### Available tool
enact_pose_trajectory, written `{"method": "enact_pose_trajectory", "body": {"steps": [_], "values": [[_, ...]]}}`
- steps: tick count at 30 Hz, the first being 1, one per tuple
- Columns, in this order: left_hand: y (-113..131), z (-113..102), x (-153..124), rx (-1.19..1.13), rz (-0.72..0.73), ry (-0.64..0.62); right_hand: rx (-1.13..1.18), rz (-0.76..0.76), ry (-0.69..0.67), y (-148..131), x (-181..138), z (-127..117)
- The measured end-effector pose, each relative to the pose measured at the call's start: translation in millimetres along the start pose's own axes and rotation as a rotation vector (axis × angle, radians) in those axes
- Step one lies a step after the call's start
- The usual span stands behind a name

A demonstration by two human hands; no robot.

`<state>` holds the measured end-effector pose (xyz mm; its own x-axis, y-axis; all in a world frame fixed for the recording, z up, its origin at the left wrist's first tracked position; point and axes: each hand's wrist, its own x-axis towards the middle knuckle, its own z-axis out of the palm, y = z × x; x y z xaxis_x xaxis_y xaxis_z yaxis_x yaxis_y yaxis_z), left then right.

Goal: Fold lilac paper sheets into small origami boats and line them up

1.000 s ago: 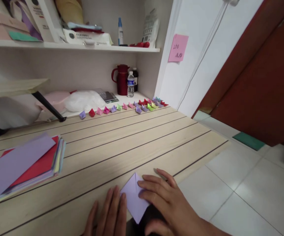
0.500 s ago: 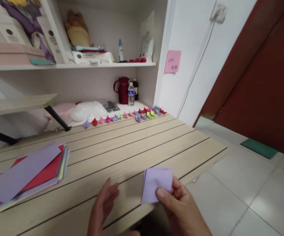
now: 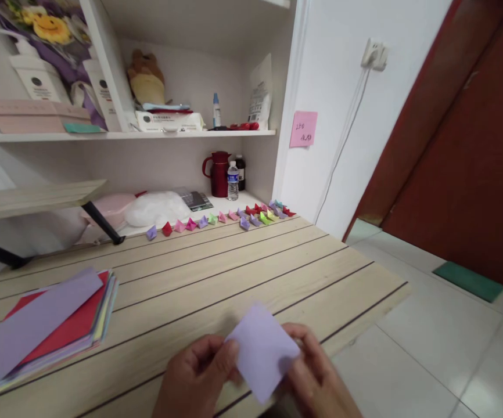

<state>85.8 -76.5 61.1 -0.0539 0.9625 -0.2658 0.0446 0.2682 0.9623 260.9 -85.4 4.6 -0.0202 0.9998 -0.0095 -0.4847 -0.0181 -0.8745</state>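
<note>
A square of lavender paper is held up over the table's near edge, turned so one corner points away from me. My left hand pinches its left corner between thumb and fingers. At the opposite corner, my right hand grips the paper, its fingertips partly hidden behind it. To the left lies a stack of coloured paper, red on top, with a lavender strip laid slantwise across it. Small folded paper boats in several colours line the table's far edge.
The slatted wooden table ends at the right above a tiled floor. A small raised shelf on black legs stands at the left. Behind are a red jug, a water bottle and a white plastic bag.
The lavender paper has turned from flat-sided to corner-up. My left hand has moved right and taken hold of its left corner. The view has tilted up slightly.
</note>
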Motion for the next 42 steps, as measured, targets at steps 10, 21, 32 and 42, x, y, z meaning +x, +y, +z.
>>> {"method": "enact_pose_trajectory", "body": {"steps": [10,21,32,42], "values": [[7.4,-15.0,51.0,0.765,-0.044,-0.356,-1.438,-0.842,-0.794,-55.9,16.6,-33.8],[-34.4,-20.4,2.8,1.283,1.225,0.212,-1.541,-0.984,-0.670,-16.7,19.4,-33.8],[-106.7,4.5,-27.5,1.282,1.217,0.389,-1.444,-0.818,-0.718,-23.9,10.6,-39.9],[-69.0,-10.9,-28.5,1.031,0.955,0.192,-1.279,-0.623,-0.543,-29.8,12.7,-19.2]]}}
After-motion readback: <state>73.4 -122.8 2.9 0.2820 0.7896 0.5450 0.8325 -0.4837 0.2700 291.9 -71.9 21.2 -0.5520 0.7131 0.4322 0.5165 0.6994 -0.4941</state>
